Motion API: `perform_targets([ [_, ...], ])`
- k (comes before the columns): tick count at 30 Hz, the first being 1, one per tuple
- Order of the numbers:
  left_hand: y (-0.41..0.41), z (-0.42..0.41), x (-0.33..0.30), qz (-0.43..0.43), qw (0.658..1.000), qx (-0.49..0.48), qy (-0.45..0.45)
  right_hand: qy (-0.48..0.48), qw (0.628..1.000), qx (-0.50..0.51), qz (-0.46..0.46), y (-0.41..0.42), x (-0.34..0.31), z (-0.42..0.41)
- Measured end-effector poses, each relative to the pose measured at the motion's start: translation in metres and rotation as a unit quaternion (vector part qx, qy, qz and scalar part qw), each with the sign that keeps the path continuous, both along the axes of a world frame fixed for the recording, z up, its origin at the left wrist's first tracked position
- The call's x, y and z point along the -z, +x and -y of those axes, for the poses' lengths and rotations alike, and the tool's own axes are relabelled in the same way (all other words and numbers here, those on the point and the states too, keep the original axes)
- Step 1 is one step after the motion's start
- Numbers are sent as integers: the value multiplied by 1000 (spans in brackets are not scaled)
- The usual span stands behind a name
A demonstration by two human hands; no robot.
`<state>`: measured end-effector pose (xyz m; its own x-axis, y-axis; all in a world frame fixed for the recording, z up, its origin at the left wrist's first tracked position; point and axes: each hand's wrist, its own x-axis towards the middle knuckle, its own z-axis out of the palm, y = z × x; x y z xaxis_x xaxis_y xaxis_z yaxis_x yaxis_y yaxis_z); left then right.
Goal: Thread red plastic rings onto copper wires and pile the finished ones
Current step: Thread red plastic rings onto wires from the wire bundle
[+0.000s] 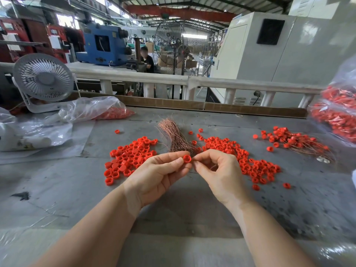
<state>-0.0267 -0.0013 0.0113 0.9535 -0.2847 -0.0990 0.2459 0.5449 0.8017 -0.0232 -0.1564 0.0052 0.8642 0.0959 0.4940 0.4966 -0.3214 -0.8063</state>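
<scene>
My left hand [159, 175] pinches one red plastic ring [187, 158] between thumb and forefinger. Right beside it, my right hand [217, 170] pinches a thin copper wire [212, 167] with its fingertips at the ring. A bundle of copper wires [174, 136] lies on the table just behind my hands. Loose red rings lie in two spreads, one on the left [131, 157] and one on the right [250, 162]. A pile of rings threaded on wires [294, 141] sits at the far right.
A white desk fan [43, 79] stands at the back left beside clear plastic bags [92, 108], one holding red rings. More bags of threaded rings [339, 116] sit at the right edge. A brown raised edge [212, 107] bounds the grey table at the back.
</scene>
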Motion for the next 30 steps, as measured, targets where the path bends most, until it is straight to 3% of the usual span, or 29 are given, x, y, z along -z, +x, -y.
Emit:
perform_targets([
  [30,0,-1,0,-5,1000,0,-5,-3,1000,1,11,0,-1,0],
])
